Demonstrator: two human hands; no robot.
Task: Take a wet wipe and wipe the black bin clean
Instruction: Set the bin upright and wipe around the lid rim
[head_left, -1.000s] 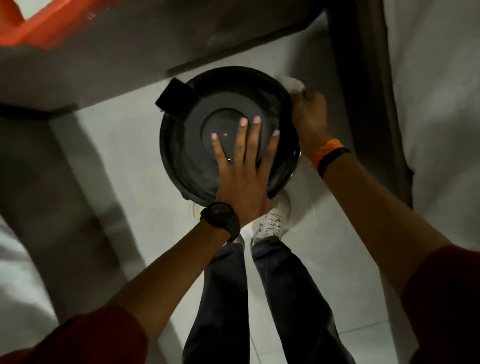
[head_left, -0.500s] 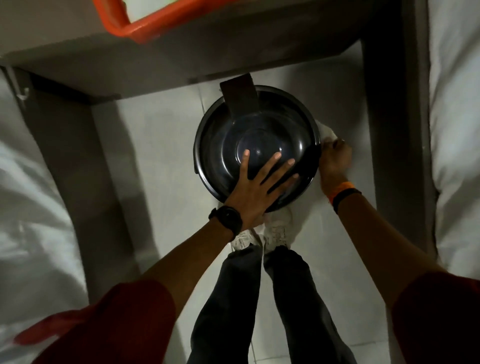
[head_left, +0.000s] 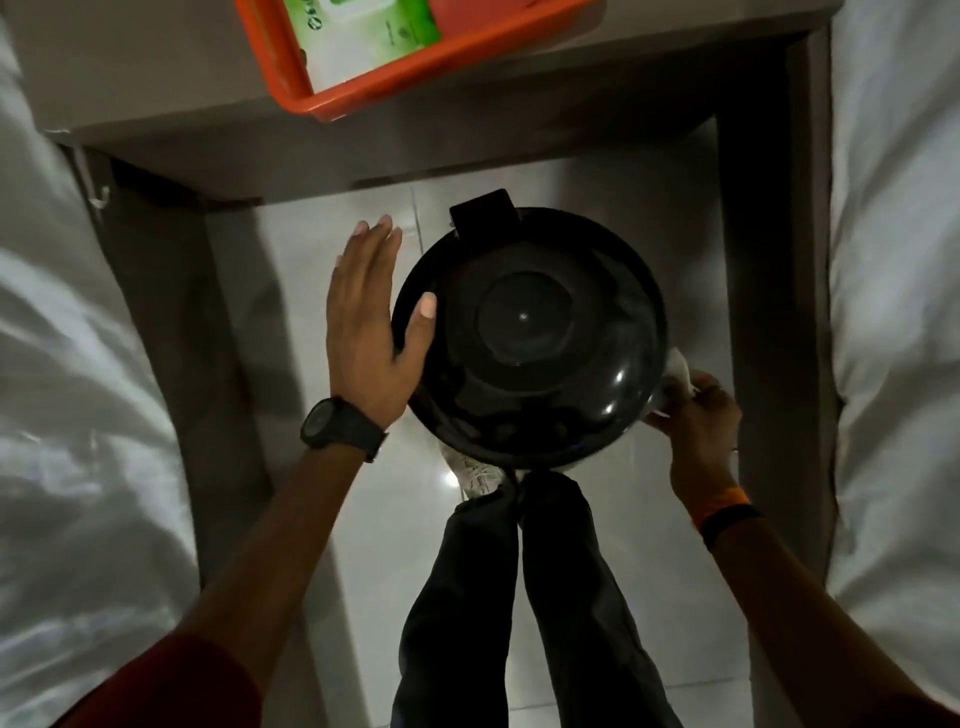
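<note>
The round black bin (head_left: 530, 332) stands on the pale tiled floor, seen from straight above, its domed lid closed and its hinge tab at the far edge. My left hand (head_left: 369, 322) lies flat against the bin's left side, fingers stretched forward and thumb resting on the lid's rim. My right hand (head_left: 696, 421) is at the bin's lower right side, closed on a crumpled white wet wipe (head_left: 675, 371) pressed against the bin's wall.
An orange tray (head_left: 415, 78) holding a green-and-white wipes pack (head_left: 363, 31) sits on a brown table (head_left: 156, 78) just beyond the bin. White bedding (head_left: 898, 312) flanks both sides. My legs and a white shoe (head_left: 478, 475) are right below the bin.
My left hand has slid off the lid's top to the bin's left side. My right hand with the wipe has moved down along the bin's right side toward me.
</note>
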